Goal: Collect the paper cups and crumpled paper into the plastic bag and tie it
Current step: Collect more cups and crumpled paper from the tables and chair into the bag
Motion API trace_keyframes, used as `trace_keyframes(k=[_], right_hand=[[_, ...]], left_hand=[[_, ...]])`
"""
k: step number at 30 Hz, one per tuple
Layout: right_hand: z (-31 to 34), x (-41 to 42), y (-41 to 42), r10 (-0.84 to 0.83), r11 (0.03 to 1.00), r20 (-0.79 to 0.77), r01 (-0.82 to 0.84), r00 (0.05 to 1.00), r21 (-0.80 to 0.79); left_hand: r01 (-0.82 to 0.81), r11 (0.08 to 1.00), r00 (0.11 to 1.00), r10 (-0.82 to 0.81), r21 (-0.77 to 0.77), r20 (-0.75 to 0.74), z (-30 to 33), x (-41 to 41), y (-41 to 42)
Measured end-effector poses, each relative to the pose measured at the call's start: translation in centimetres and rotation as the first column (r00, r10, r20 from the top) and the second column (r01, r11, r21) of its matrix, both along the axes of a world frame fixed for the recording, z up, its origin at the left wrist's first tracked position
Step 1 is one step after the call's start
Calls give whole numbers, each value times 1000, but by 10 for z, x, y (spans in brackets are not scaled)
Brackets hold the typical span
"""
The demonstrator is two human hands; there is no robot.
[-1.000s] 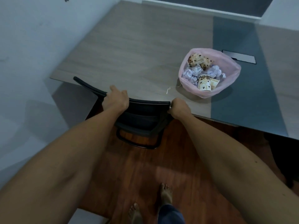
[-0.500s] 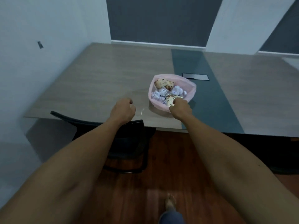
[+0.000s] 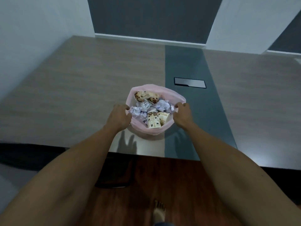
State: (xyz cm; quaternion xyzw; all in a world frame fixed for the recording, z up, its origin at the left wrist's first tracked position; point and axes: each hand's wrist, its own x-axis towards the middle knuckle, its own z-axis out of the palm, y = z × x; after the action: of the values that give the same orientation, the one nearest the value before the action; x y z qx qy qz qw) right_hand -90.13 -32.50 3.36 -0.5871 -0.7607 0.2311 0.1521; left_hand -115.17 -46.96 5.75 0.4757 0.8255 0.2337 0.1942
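Both hands [image 3: 119,117] [image 3: 182,115] pinch the unlabelled pink bag [image 3: 151,131] rim

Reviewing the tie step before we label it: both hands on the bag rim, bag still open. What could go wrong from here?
1. The bag is full: cups and paper sit near the rim, so gathering it may leave little slack for a knot.
2. The left hand and right hand grip only opposite edges; a pull upward could tip a cup out over the far rim.
3. The thin plastic may tear if pulled hard.
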Motion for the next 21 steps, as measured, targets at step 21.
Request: trace_keyframes(k=[21], right_hand=[[-20, -43, 158, 297, 877, 342, -396, 891, 270]], left_hand=[[-416, 909, 907, 412, 32, 86, -67, 47, 91]])
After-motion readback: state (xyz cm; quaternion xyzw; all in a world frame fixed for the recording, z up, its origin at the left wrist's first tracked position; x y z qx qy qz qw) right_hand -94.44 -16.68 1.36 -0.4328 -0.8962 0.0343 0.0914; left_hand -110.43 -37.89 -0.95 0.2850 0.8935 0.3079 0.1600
